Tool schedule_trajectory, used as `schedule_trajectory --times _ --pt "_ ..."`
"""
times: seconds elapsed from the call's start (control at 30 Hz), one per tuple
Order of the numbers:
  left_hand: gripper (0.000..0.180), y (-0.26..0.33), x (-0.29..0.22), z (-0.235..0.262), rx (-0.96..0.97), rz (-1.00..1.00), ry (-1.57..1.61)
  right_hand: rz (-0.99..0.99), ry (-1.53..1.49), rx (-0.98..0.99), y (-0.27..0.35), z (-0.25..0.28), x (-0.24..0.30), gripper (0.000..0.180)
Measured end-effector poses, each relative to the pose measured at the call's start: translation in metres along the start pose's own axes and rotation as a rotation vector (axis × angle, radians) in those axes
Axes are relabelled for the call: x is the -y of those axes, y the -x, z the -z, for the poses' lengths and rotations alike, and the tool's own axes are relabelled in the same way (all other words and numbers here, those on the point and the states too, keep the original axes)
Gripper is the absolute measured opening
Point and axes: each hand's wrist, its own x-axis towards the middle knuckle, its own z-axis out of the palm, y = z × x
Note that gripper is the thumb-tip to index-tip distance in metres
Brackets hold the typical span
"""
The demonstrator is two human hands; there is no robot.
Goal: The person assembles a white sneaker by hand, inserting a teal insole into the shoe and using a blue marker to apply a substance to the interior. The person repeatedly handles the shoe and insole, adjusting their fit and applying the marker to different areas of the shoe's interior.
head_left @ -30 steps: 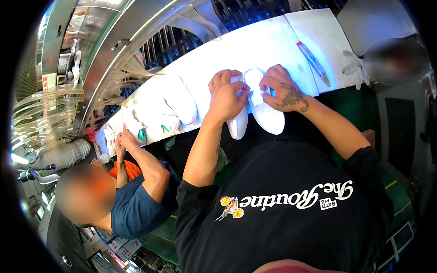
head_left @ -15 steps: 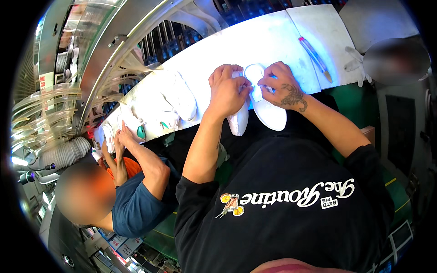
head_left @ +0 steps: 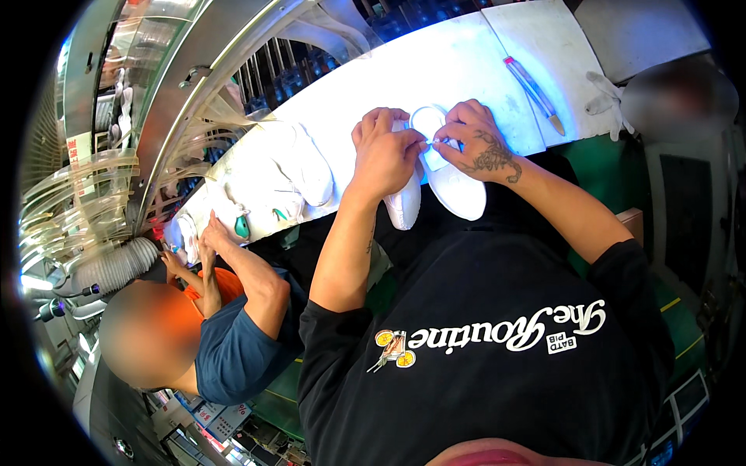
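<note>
Two white shoes lie side by side at the near edge of the lit white table: the left shoe point(head_left: 403, 206) and the right shoe point(head_left: 458, 190). My left hand point(head_left: 386, 159) is closed in a pinch above the left shoe and hides much of it. Thumb and fingers of my right hand point(head_left: 474, 144), tattooed on the back, pinch over the opening of the right shoe. The two sets of fingertips nearly meet between the shoes. Whatever is in the fingers is too small to make out.
More white shoes point(head_left: 307, 175) lie left on the white table point(head_left: 458, 58). A slim blue tool point(head_left: 536, 97) with a red end and tan tip lies right, near a white glove point(head_left: 606, 101). At left, a co-worker's hands point(head_left: 214, 233) are near a green-handled tool point(head_left: 242, 226).
My right fingertips have moved left, closer to my left fingertips. Both hands stay over the shoes. The co-worker's hands have shifted slightly.
</note>
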Motion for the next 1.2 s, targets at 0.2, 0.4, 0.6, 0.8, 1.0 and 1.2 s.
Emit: schedule_trajectory --times 0.2,0.4,0.6,0.8,1.0,1.2 --pt "0.015 0.002 -0.015 -0.002 -0.061 0.001 -0.131 -0.008 0.053 0.023 -0.001 -0.001 0.005 0.017" --pt "0.013 -0.001 -0.020 0.005 -0.038 -0.106 -0.261 0.104 0.142 0.047 -0.003 0.002 0.013 0.014" --pt "0.015 -0.009 -0.022 0.014 0.102 -0.152 -0.294 0.344 0.249 0.018 -0.005 -0.001 0.004 0.013" --pt "0.016 -0.014 -0.002 0.008 0.135 -0.174 -0.169 0.274 0.201 0.140 -0.015 0.007 0.005 0.011" --pt "0.011 -0.013 -0.007 0.009 0.079 -0.183 -0.138 0.219 0.055 0.101 -0.012 0.003 -0.006 0.014" --pt "0.011 -0.019 -0.005 0.005 0.059 -0.210 -0.132 0.220 -0.005 -0.026 -0.013 -0.004 -0.016 0.016"
